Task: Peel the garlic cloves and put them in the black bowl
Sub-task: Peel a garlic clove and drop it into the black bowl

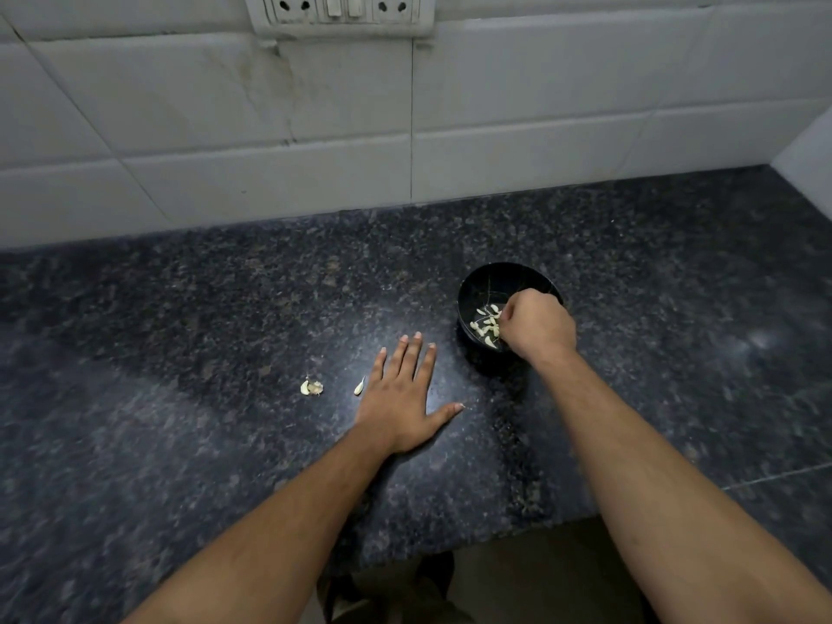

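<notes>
Right hand (538, 328) covers the black bowl's (472, 286) 4 o'clock rim, fingers curled inside; whether they pinch a clove is hidden. Peeled garlic cloves (486, 324) lie within. Left hand (403, 398) spread flat on counter (180, 331).

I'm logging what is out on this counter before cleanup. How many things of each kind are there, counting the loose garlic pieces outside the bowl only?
Black bowl: 1, holding peeled cloves too heaped to count
Loose garlic bits on the counter: 2, one cluster and one sliver beside the left hand
Hands: 2, the right hand over the bowl
Total: 5
</notes>
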